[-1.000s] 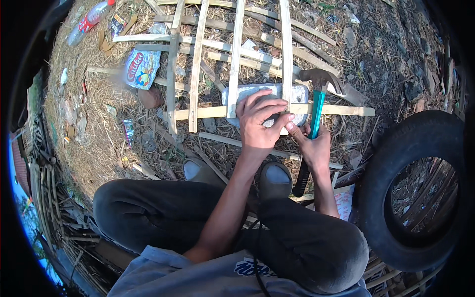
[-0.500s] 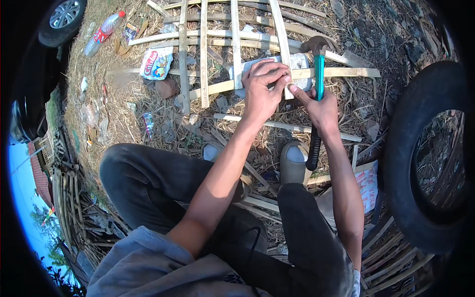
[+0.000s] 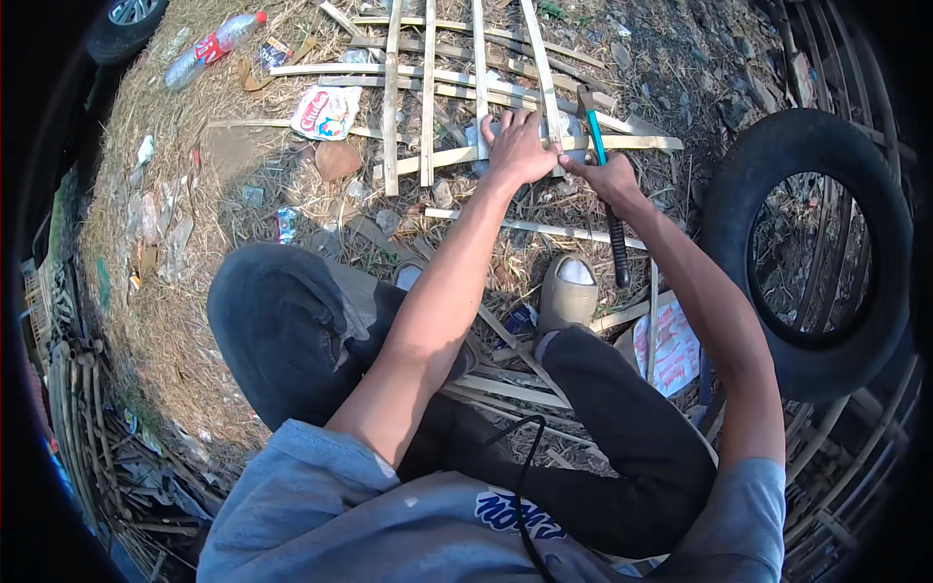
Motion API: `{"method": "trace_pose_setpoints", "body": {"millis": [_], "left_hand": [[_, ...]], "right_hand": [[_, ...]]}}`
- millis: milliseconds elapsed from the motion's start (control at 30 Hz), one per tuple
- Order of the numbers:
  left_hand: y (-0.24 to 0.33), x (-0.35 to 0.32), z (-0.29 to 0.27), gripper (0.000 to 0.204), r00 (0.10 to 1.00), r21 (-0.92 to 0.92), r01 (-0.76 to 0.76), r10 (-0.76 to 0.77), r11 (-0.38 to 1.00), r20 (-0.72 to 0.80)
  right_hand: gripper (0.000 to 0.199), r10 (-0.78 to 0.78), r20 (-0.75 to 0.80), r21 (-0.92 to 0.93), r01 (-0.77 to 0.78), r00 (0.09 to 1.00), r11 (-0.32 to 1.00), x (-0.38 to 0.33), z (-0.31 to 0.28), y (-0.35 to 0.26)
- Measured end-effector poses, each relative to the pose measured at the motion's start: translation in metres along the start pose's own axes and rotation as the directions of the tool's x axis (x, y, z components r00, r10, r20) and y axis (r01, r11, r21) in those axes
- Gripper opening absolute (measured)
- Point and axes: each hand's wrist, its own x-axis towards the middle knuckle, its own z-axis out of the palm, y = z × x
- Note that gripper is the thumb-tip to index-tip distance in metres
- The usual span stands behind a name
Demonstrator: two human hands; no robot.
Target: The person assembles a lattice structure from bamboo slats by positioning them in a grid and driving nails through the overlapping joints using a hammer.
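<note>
A lattice of pale bamboo slats lies on the ground ahead of me. My left hand (image 3: 520, 149) rests over its near cross slat (image 3: 428, 161), fingers bent over the far edge, gripping it beside an upright slat (image 3: 540, 63). Beneath this crossing a pale block (image 3: 480, 167) shows partly. My right hand (image 3: 614, 183) is closed around a hammer (image 3: 595, 134) with a teal shaft and black grip, its head pointing away from me. The right thumb reaches to the crossing, close to the left thumb. Whether a nail is there is too small to tell.
A black tyre (image 3: 729, 243) lies at the right. Toward the far left are a plastic bottle (image 3: 216, 49), a wrapper (image 3: 326, 113) and a brown stone (image 3: 336, 160). A loose slat (image 3: 535, 226) lies before my sandalled foot (image 3: 568, 296); more slats lie beneath my legs.
My view has shifted, so the lattice and tyre sit differently in it. My left hand has flattened from a fingertip pinch onto the slat. The hammer remains in my right hand.
</note>
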Motion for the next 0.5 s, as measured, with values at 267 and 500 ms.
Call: {"method": "trace_pose_setpoints", "body": {"millis": [267, 500], "left_hand": [[-0.034, -0.029, -0.006, 0.070, 0.993, -0.108, -0.020, 0.008, 0.994, -0.115], [-0.021, -0.003, -0.023, 0.123, 0.939, 0.115, -0.161, 0.116, 0.980, 0.323]], "right_hand": [[0.061, 0.172, -0.088, 0.392, -0.125, 0.981, 0.911, -0.049, 0.046, -0.030], [0.047, 0.218, -0.143, 0.474, -0.127, 0.966, 0.871, -0.022, 0.049, -0.007]]}}
